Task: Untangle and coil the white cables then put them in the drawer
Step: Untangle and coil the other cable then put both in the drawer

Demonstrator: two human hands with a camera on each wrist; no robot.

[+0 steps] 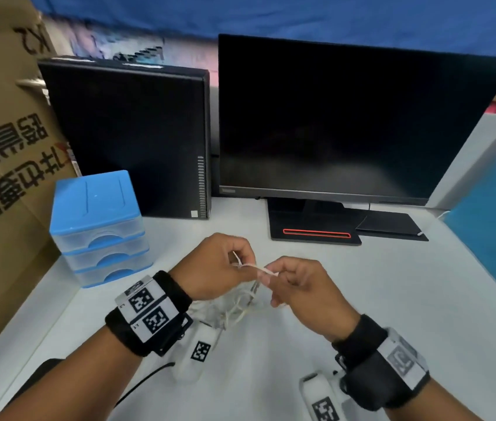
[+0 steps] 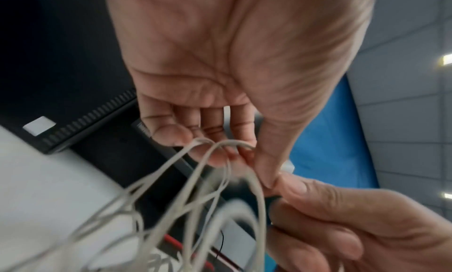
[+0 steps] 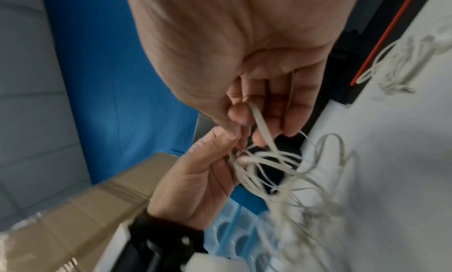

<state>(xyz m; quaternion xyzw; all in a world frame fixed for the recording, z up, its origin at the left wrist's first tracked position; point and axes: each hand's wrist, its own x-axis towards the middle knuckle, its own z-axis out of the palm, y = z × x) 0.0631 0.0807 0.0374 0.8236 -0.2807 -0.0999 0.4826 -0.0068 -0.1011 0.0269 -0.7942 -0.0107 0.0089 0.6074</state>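
Note:
A tangle of thin white cables [image 1: 237, 308] hangs between my hands above the white desk [image 1: 422, 299]. My left hand [image 1: 219, 265] pinches loops of the cables [image 2: 220, 146] at its fingertips. My right hand [image 1: 298, 284] pinches a flat white strand [image 3: 261, 127] between thumb and fingers, close against the left hand. More loops trail down to the desk below both wrists. The small blue drawer unit [image 1: 101, 226], with three translucent drawers all pushed in, stands on the desk to the left of my left hand.
A black computer case [image 1: 131, 135] and a dark monitor [image 1: 347, 117] stand behind, the monitor's base [image 1: 313, 232] just beyond my hands. A cardboard box [image 1: 0, 165] fills the left side. Another white cable bundle [image 3: 396, 63] lies on the desk.

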